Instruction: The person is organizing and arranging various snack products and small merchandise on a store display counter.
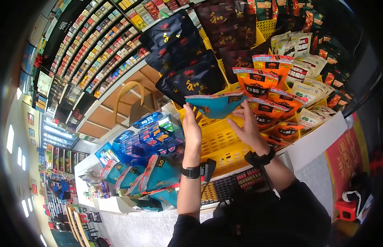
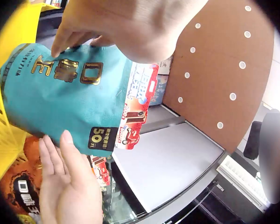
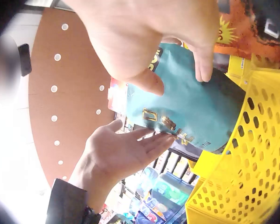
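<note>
A teal snack bag (image 1: pixel 216 106) with gold lettering and a 50 label stands between my two hands, at the back of a yellow perforated basket section (image 1: pixel 224 142). My left hand (image 1: pixel 192 129) lies along the bag's left side, its fingers extended; in the right wrist view its fingertips touch the gold lettering. On the other side is my right hand (image 1: pixel 250 131), thumb and fingers spread, fingertips right at the bag's edge. The left wrist view shows the bag's front (image 2: pixel 60 102), with its lower end overlapping the yellow basket wall (image 2: pixel 7 135).
Orange bags (image 1: pixel 257 84) fill the basket section to the right, and dark blue bags (image 1: pixel 193 80) stand behind. Left of the basket are blue boxed packs (image 1: pixel 148 138) and more teal bags (image 1: pixel 160 173). Rows of small packs (image 1: pixel 232 184) lie along the front. A chair (image 1: pixel 131 101) stands beyond the counter.
</note>
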Tool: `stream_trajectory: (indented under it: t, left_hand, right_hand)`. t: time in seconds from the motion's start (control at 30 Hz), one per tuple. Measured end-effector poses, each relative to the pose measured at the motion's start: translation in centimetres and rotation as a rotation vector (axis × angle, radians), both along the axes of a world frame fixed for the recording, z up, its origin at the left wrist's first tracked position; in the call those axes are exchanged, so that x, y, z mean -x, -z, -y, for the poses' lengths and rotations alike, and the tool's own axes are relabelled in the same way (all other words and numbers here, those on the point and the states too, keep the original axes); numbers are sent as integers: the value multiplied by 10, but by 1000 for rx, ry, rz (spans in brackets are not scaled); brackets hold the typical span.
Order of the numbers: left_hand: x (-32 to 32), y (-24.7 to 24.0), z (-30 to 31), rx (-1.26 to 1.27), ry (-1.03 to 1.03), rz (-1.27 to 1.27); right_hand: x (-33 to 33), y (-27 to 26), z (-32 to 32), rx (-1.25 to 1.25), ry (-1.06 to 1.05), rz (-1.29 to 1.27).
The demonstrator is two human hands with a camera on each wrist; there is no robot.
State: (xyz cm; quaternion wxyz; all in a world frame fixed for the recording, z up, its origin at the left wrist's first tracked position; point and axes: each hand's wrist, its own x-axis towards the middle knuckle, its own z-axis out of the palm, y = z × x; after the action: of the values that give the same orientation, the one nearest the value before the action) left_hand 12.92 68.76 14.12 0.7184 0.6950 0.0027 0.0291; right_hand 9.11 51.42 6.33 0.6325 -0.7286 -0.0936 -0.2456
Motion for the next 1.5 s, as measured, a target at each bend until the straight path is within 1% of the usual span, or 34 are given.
stream_trajectory:
  t: [0.07,0.13,0.17,0.2,0.27,0.33,0.4,0.5,0.57,0.6,0.63,0.67,0.7,0.73,0.77,0.8,0.87,0.93,0.97,1.0,1.07,1.1,1.13,1.2,1.23,1.27,1.3,1.33,1.37,1.4,1.47,1.5]
  left_hand:
    - [-6,5,-1,-1,73,-80]
    - [-21,19,-7,66,144,-175]
    - [-25,25,-7,72,140,-172]
    - [-28,27,-7,83,144,-189]
    - [-31,31,-6,102,159,-210]
    - [-34,25,-3,102,237,-176]
    - [-34,27,-2,66,273,-161]
    - [-28,33,-6,105,225,-188]
    - [1,26,-12,29,24,-22]
    - [28,17,-18,4,-22,169]
    - [56,1,-20,4,-70,248]
    - [80,-4,-27,16,-140,271]
    - [108,-12,-28,-6,-262,273]
    - [125,4,-44,24,-331,250]
    - [145,12,-57,34,-423,231]
    - [164,20,-66,172,-537,228]
    - [196,52,-96,342,-797,368]
    - [221,61,-123,290,-956,290]
    - [234,76,-144,262,-955,181]
    - [235,78,-151,263,-979,185]
    - [233,82,-162,175,-1127,60]
    - [236,85,-169,146,-1056,10]
    - [233,84,-167,152,-1068,38]
    - [232,96,-176,95,-947,53]
    - [233,93,-173,70,-895,10]
    - [233,101,-174,41,-833,-3]
    - [231,95,-170,125,-816,-40]
    - [229,86,-165,207,-793,-76]
    - [231,84,-162,149,-778,-56]
    - [233,85,-163,151,-767,-54]
    - [238,89,-165,124,-756,-126]
    - [240,94,-166,110,-741,-80]
  right_hand:
    - [-1,9,-1,126,55,38]
    - [2,-2,-3,168,51,28]
    - [4,-7,-4,205,48,17]
    - [3,-5,-4,209,44,20]
    - [-1,4,-4,226,17,-64]
    - [-2,5,-5,229,17,-71]
    - [0,5,-5,240,13,-88]
    - [5,-3,-5,234,-4,-133]
    - [17,-11,-9,285,74,-110]
    - [23,-16,-11,293,68,-105]
    - [31,-21,-16,300,64,-43]
    - [40,-25,-21,304,54,10]
    - [46,-32,-32,208,60,0]
    - [49,-29,-39,205,38,-15]
    - [49,-27,-47,222,-40,-56]
    - [50,-24,-57,237,-124,-93]
    - [54,-19,-82,217,-194,-95]
    - [60,-21,-103,211,-353,-177]
    - [65,-28,-112,204,-434,-241]
    - [65,-30,-123,209,-458,-238]
    - [65,-30,-144,193,-568,-269]
    - [59,-23,-153,236,-648,-296]
    - [56,-19,-162,248,-670,-294]
    - [52,-13,-179,265,-710,-386]
    - [49,-3,-186,249,-774,-338]
    - [49,3,-191,253,-784,-338]
    - [51,6,-195,214,-797,-300]
    - [51,9,-198,174,-804,-260]
    - [53,10,-198,173,-797,-259]
    - [57,11,-195,149,-774,-219]
    - [63,9,-185,127,-726,-179]
    - [67,1,-180,105,-709,-164]
